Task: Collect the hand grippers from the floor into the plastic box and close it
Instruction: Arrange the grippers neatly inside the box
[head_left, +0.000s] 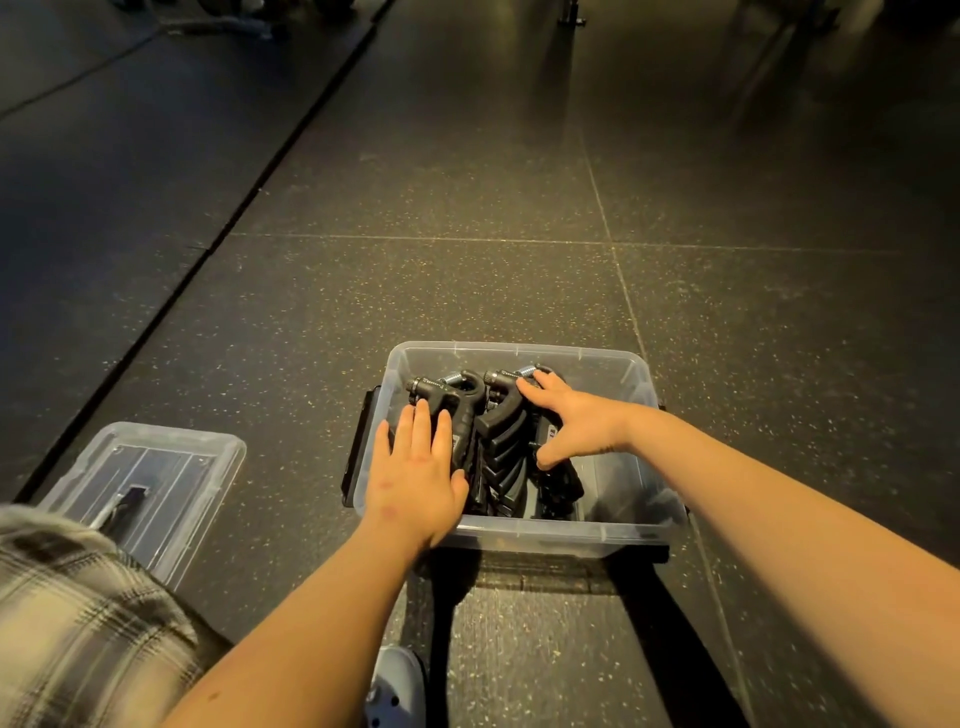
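1. Several black hand grippers (498, 447) lie packed together inside the clear plastic box (519, 535), handles overlapping and metal springs (451, 378) toward the far wall. They are dark and stacked, so the exact count cannot be told.
2. The plastic box stands open on the dark speckled floor (467, 260), just ahead of the person, with a black latch (358, 447) hanging on its left side.
3. The left hand (415, 478) reaches over the near left corner of the box. Its fingers are straight and slightly spread, lying flat on top of the leftmost of the hand grippers and holding nothing.
4. The right hand (571, 421) reaches in from the right. Its fingers spread over the top of the pile near the springs and its thumb hooks in lower down, so it appears to clasp the rightmost handles between thumb and fingers.
5. The clear lid (208, 467) lies flat on the floor to the left of the box, well apart from it, with a black part showing on it.
6. A plaid garment (78, 623) fills the lower left corner, partly covering the lid's near edge.
7. A pale shoe (395, 686) shows at the bottom edge, between the two forearms.
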